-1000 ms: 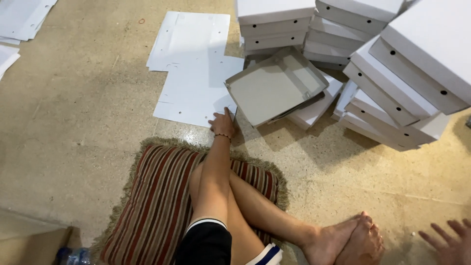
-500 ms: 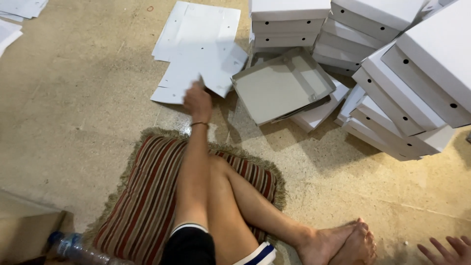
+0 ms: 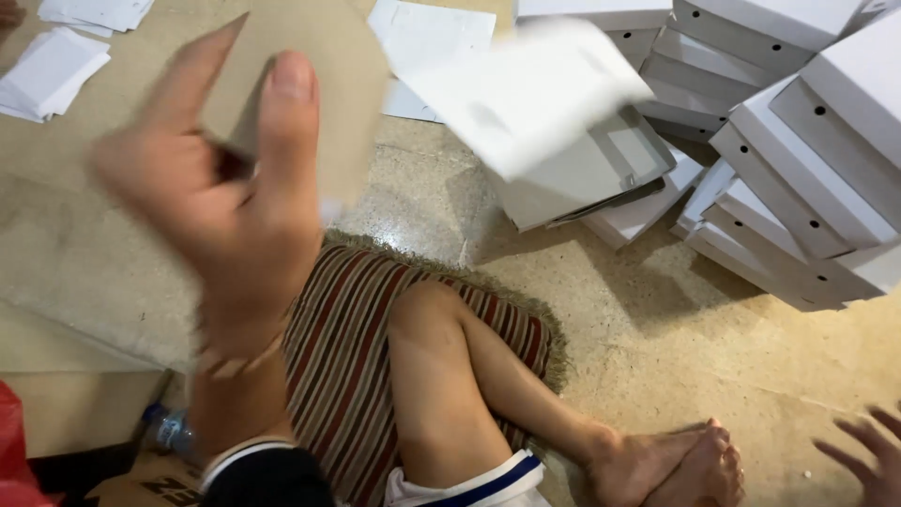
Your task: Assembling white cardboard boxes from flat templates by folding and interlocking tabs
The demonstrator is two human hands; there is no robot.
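My left hand (image 3: pixel 225 188) is raised close to the camera, thumb and fingers shut on a flat cardboard box blank (image 3: pixel 314 84). The blank shows brown near the hand, and a blurred white part of it (image 3: pixel 526 94) swings out to the right. My right hand (image 3: pixel 868 451) hovers low over the floor at the bottom right edge, fingers apart and holding nothing. I sit on a striped cushion (image 3: pixel 357 347) with my bare legs (image 3: pixel 450 394) stretched to the right.
Stacks of closed white boxes (image 3: pixel 807 141) fill the right side. An open white box tray (image 3: pixel 601 174) leans against them. Flat white blanks (image 3: pixel 432 38) lie on the floor behind, smaller white sheets (image 3: pixel 56 66) at upper left. A plastic bottle (image 3: pixel 169 432) and a cardboard box (image 3: pixel 75 404) sit at lower left.
My left hand reached to the flat white blanks on the floor, took one and lifted it up toward the camera. My right hand stayed low at the bottom right.
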